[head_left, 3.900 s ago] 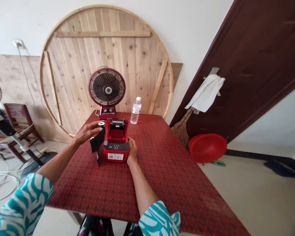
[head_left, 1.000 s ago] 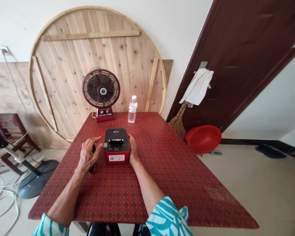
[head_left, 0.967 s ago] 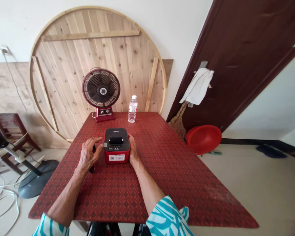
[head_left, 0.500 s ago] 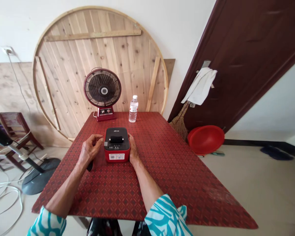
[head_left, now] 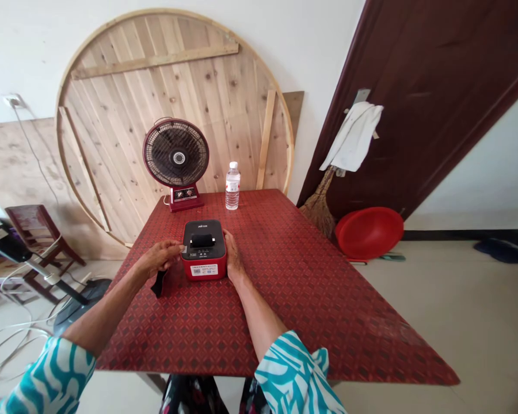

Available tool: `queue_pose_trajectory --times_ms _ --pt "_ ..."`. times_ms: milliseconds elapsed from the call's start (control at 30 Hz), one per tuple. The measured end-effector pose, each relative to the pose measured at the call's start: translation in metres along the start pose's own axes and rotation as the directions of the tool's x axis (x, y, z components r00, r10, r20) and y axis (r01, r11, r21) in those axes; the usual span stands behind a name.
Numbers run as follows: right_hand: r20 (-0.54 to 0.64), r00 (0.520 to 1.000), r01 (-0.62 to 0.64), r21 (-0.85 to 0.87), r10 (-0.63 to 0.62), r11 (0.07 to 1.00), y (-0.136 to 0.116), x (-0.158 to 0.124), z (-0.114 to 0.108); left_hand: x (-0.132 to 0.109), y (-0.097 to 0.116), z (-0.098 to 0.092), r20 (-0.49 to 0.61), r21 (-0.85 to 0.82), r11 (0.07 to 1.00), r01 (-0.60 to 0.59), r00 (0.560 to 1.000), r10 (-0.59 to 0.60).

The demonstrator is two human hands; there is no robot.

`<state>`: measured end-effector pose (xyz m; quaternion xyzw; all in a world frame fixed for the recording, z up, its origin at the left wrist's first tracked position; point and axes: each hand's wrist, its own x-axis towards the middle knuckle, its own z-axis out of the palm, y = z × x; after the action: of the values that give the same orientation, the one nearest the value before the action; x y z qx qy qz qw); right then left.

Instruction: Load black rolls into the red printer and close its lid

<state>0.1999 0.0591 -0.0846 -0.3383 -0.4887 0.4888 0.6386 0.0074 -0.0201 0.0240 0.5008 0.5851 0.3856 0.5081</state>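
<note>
A red receipt printer with a shut black lid sits on the red patterned tabletop, with a dark strip in the slot on its lid. My left hand is at the printer's left side, its fingertips pinched together by a small pale tab. A black strip hangs under that hand to the tabletop. My right hand rests against the printer's right side, fingers extended, holding nothing.
A red desk fan and a water bottle stand at the table's far edge. Behind them leans a round wooden tabletop. To the right are a broom and red basin. A stand and cables lie at left.
The printer lid, open in the oldest frame, is now shut. The black roll no longer shows. My left hand has moved closer to the printer, and the view has shifted slightly.
</note>
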Motion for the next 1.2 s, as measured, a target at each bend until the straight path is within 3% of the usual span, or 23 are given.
queue_pose_trajectory --times_ms 233,800,1033,1200 --pt "-0.015 1.000 -0.021 0.018 0.021 1.000 0.005 0.003 0.001 0.003 0.000 -0.003 0.089 -0.047 0.998 0.039 0.995 -0.035" --pt "-0.035 0.999 -0.014 -0.002 0.014 1.000 0.000 0.003 0.002 0.010 -0.007 -0.002 0.045 -0.110 0.990 0.083 0.996 -0.079" --pt "-0.022 0.999 -0.035 -0.022 0.035 0.999 -0.006 0.003 0.002 0.010 -0.007 -0.001 0.018 -0.054 0.998 0.026 1.000 -0.025" --pt "-0.018 0.997 -0.077 -0.014 0.077 0.997 -0.007 0.005 0.003 0.009 -0.001 -0.011 0.023 0.109 0.994 -0.025 0.999 0.022"
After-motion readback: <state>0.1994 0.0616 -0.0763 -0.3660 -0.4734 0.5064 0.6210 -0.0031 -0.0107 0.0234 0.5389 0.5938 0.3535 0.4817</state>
